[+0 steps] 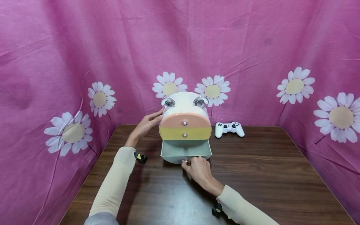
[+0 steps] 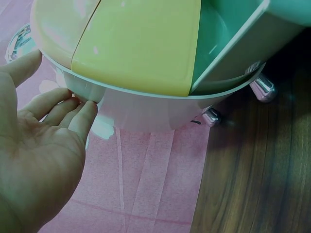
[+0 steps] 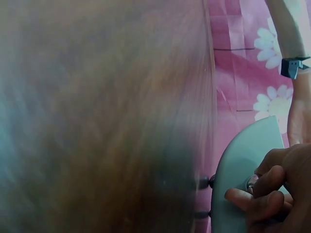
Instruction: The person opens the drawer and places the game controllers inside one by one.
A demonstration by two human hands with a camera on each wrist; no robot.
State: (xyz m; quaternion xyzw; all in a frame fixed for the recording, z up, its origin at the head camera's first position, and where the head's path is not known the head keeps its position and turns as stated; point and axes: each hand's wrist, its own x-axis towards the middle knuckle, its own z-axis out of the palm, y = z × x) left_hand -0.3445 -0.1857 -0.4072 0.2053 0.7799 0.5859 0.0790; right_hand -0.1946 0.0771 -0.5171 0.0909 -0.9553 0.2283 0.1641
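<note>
Your sleeves (image 1: 115, 181): cloth, pale and grey, cut off at the lower edge. Your right hand (image 1: 198, 170), lower centre: thumb and fingers pinching the knob (image 3: 252, 182) of the drawer (image 1: 172, 159), partly hidden. Your left hand (image 1: 144, 126), left of centre: fingers loosely extended, tips against the cabinet (image 1: 184, 104). Cabinet, frame centre: glossy, rounded, facing you. Drawer: green, out toward the lower edge; front's long axis left-right; rear hidden inside. Table (image 1: 281, 175): wood-grained.

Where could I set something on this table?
The table is bare between the white controller and right sleeve, and between that and the left sleeve. It's crowded around the green drawer, where the right hand pinches the knob.
</note>
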